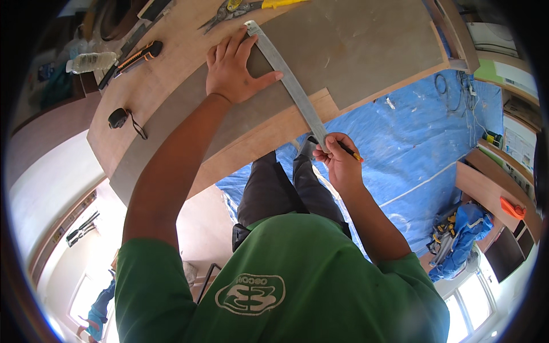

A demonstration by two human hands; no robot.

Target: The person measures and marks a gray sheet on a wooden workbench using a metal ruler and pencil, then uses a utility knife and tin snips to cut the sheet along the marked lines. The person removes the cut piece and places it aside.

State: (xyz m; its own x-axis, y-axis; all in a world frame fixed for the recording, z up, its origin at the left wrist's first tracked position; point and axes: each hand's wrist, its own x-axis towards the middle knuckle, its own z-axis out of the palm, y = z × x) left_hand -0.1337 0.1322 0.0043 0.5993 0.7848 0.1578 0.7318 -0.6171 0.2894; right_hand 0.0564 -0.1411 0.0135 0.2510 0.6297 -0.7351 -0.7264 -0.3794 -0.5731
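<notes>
A metal ruler (291, 83) lies slantwise across a grey-brown sheet (343, 47) on a wooden board (180, 25). My left hand (233, 70) rests spread on the sheet, its fingertips by the ruler's far end and its thumb over the ruler's edge. The near end of the ruler juts past the board's edge, pinched in the fingers of my right hand (343, 165). A dark pencil or marker (349, 151) with an orange end is also held in that hand. The sheet has a notch at its near edge, where bare wood shows.
Tin snips (233, 12), a utility knife (137, 58), a tape measure (118, 118) and a plastic bottle (92, 62) lie beyond and left. Blue sheeting (411, 128) covers the floor, with cables (461, 90) on it. Wooden cabinet parts (484, 184) stand right. Another person (101, 311) is at lower left.
</notes>
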